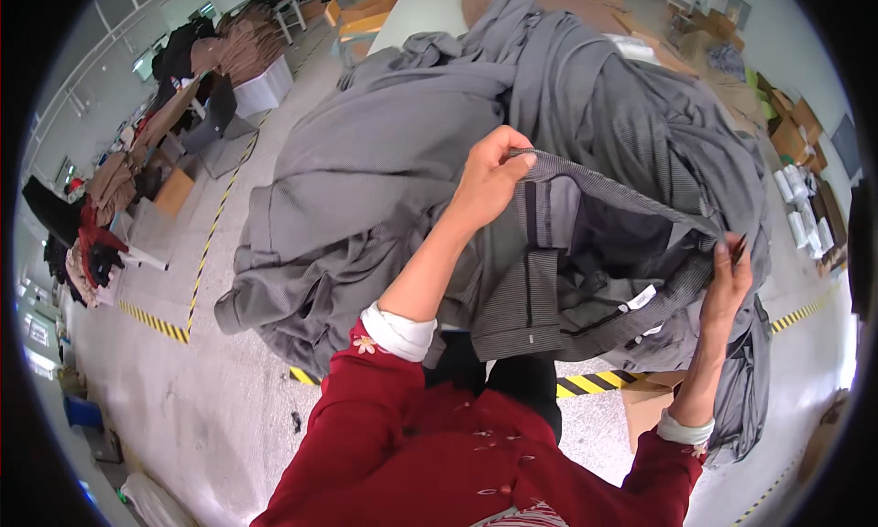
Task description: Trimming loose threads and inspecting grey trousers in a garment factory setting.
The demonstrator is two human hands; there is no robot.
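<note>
A pair of grey trousers (517, 303) is stretched by its waistband between my two hands. At the waistband's far left edge, my left hand (491, 179) pinches the cloth between thumb and fingers. My right hand (727, 280) grips the opposite end of the waistband. A small dark pointed thing (740, 247) sticks up by the right fingers, too small to name. Inside the opening show dark seams and a white label (639, 297). Beneath and behind lies a large heap of similar grey garments (384, 134), which hides most of the surface under it.
Yellow-and-black floor tape (599, 382) runs below the heap, beside a cardboard box (645, 408). Tables piled with brown and dark clothes (242, 47) stand at the left. Cartons (797, 134) and white packages (803, 211) sit at the right.
</note>
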